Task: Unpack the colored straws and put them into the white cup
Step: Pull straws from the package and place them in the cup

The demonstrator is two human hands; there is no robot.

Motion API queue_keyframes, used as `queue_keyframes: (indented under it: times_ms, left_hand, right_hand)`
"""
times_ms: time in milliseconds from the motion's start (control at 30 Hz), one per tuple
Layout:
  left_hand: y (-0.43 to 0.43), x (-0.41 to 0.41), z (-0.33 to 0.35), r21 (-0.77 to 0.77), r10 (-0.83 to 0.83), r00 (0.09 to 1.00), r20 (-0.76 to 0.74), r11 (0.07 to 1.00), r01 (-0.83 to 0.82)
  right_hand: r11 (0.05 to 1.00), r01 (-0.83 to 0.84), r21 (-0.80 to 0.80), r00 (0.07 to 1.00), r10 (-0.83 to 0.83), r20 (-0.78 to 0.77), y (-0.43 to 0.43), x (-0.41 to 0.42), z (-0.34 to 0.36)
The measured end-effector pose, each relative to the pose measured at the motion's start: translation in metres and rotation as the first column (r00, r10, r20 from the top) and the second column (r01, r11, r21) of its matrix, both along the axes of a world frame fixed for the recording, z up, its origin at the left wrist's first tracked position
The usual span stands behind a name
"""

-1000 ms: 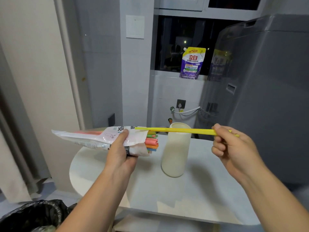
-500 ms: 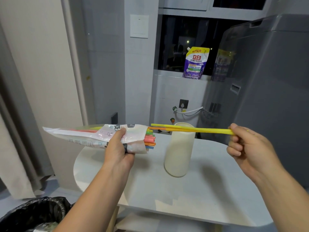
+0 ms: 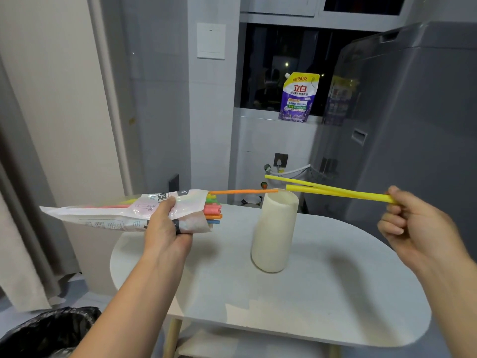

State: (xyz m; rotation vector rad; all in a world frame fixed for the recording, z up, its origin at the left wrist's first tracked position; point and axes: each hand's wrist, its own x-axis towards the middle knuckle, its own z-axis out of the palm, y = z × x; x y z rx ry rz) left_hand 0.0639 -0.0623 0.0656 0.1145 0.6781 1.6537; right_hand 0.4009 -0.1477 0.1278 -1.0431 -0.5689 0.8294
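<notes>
You see a glossy, crinkled plastic packet (image 3: 124, 215) beside the matt, smooth white cup (image 3: 275, 231). The yellow straws (image 3: 335, 192) above the cup look smooth plastic. The table (image 3: 322, 293) under it is matt.

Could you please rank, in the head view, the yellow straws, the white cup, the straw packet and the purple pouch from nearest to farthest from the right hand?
From the right hand:
1. Yellow straws, pinched in its fingers.
2. White cup, left of it on the table.
3. Straw packet, farther left, in the left hand.
4. Purple pouch, on the far sill.
</notes>
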Motion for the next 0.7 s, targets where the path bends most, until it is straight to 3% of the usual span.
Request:
queue_keyframes:
  times_ms: [433, 700]
  left_hand:
    - [0.000, 0.000, -0.004, -0.015, -0.016, 1.000, -0.010, 1.000, 0.015]
    - [-0.005, 0.005, -0.006, 0.015, -0.045, 0.998, -0.040, 0.999, 0.045]
  right_hand:
    - [0.989, 0.119, 0.085, 0.949, -0.139, 0.284, 0.004, -0.003, 0.013]
    - [0.989, 0.128, 0.071, 0.937, -0.145, 0.319, 0.012, -0.007, 0.011]
